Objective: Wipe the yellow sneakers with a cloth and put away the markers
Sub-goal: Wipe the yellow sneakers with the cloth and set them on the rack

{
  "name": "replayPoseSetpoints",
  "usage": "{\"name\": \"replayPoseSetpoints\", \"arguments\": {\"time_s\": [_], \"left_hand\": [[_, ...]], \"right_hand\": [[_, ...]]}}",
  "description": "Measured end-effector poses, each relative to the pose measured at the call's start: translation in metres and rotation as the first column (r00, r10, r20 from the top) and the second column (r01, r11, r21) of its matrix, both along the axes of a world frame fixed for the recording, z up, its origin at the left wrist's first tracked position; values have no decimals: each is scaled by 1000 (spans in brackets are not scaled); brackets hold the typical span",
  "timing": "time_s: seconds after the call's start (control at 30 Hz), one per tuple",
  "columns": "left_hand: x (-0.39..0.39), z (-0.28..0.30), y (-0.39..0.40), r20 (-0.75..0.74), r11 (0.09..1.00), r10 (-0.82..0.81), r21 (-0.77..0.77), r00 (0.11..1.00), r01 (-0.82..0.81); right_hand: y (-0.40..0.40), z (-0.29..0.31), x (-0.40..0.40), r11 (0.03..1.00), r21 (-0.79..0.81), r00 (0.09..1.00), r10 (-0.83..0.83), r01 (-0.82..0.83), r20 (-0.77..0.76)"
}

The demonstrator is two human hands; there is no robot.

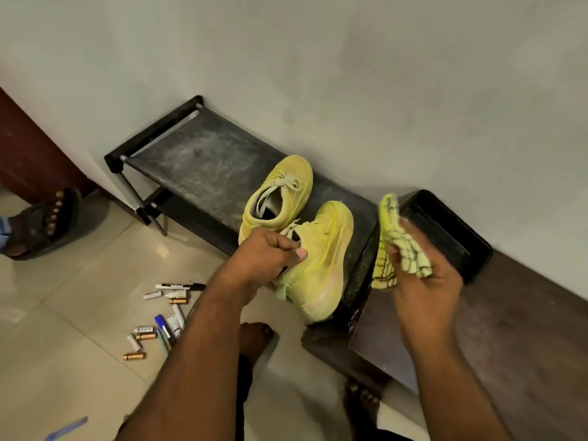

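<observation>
Wiping stage under way, judged: left hand (270,249) grips nearer yellow sneaker (321,259) by its collar at frame centre, right hand (426,265) clutches bunched cloth (391,246) just beside it; markers (168,316) lie scattered lower left, not yet put away.

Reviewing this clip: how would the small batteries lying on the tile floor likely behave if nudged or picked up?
The batteries are smooth little cylinders lying on their sides on glossy floor tiles, so a nudge would probably send them rolling. They look rigid, and likely dense for their size. Being small and slick, they may slip from a loose pinch.
</observation>
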State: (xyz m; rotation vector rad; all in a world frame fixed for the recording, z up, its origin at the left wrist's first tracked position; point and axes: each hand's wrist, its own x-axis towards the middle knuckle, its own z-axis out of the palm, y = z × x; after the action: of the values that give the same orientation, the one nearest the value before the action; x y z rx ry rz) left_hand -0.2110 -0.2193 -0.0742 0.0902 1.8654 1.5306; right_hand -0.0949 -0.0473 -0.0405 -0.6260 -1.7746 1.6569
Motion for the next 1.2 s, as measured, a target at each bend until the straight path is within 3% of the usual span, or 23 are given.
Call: {"name": "replayPoseSetpoints", "arguments": {"time_s": [0.07, 0.13, 0.27, 0.47, 0.53, 0.67, 0.83, 1.03, 1.2], "left_hand": [[-2, 3, 8, 106, 999, 21, 22, 994, -24], [-7, 8, 16, 207, 997, 37, 58, 978, -50], [-13, 5, 20, 281, 995, 61, 61, 958, -81], [-15, 4, 18, 367, 986, 102, 83, 925, -142], [-15, 5, 17, 388, 985, 93, 96, 917, -141], [-14, 10, 20, 432, 990, 62, 88, 900, -111], [-15, 10, 21, 458, 992, 54, 77, 887, -100], [-14, 12, 24, 497, 990, 46, 92, 867, -105], [-15, 14, 19, 491, 981, 104, 91, 865, -169]], "right_hand": [[0, -10, 5, 914, 370, 983, 128, -167, 129], [0, -22, 6, 769, 547, 939, 207, -330, 275], [-17, -35, 8, 652, 603, 865, 171, -459, 472], [-48, -25, 14, 443, 741, 852, 117, -505, 510], [-47, -28, 12, 438, 755, 854, 57, -487, 518], [-35, -32, 2, 581, 702, 828, -84, -411, 555], [-65, -26, 7, 429, 791, 877, 4, -436, 481], [-50, -30, -10, 530, 772, 868, -123, -352, 481], [-53, -33, 0, 419, 801, 899, 106, -428, 425]]}}
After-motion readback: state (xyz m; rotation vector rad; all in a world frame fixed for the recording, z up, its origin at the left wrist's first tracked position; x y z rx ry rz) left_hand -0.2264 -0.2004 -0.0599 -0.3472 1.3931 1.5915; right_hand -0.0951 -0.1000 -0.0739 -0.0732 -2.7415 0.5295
